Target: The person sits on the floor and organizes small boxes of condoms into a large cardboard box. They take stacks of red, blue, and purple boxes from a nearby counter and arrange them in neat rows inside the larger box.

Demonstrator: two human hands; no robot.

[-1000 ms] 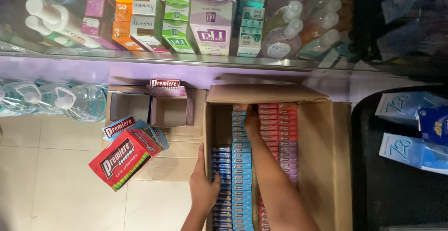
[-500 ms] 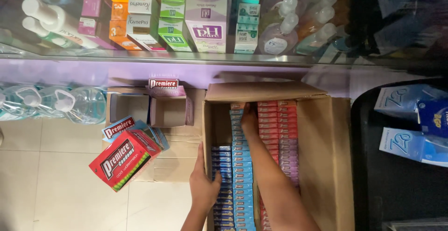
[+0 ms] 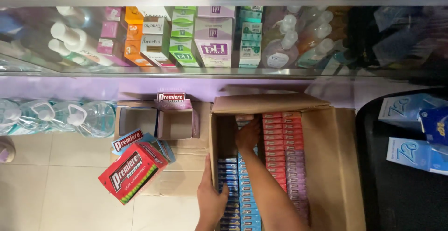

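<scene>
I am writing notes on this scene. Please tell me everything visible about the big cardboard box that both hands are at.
The brown cardboard box stands open on the tiled floor below a glass display shelf, its far flap folded outward. Inside are tight rows of small packs: dark blue, light blue, red and purple. The left hand grips its left wall; the right hand reaches in at the far end of the light blue row.

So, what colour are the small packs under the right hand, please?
Light blue packs, head view.
</scene>
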